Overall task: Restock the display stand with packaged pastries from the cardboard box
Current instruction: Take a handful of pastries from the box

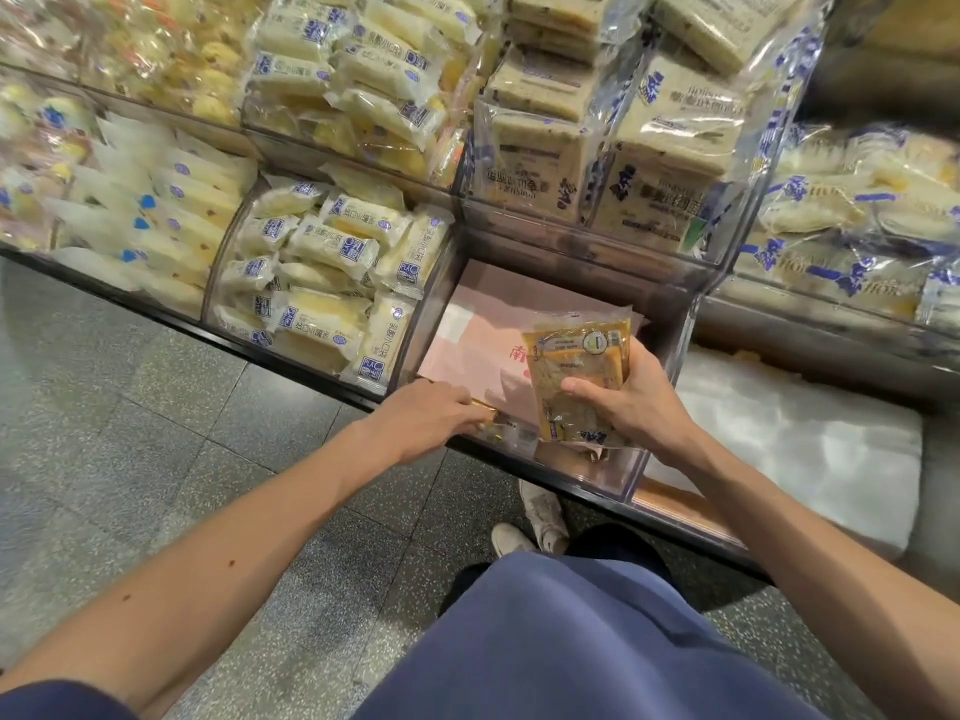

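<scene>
Beyond the blue-clad knee (571, 641), 1 packaged pastry (576, 376) is held over the pink-lined clear bin (597, 472), the right hand (628, 402) curled round its lower half. The left hand (431, 413) lies at the bin's lip on a gold wrapper (485, 414); whether it grips cannot be told. The pack is judged light, soft and slippery: best held by the flat sides, with gentle pressure.

Glossy plastic pastry wrapper (574, 379) — smooth (speckled) stone floor (156, 418).
</scene>
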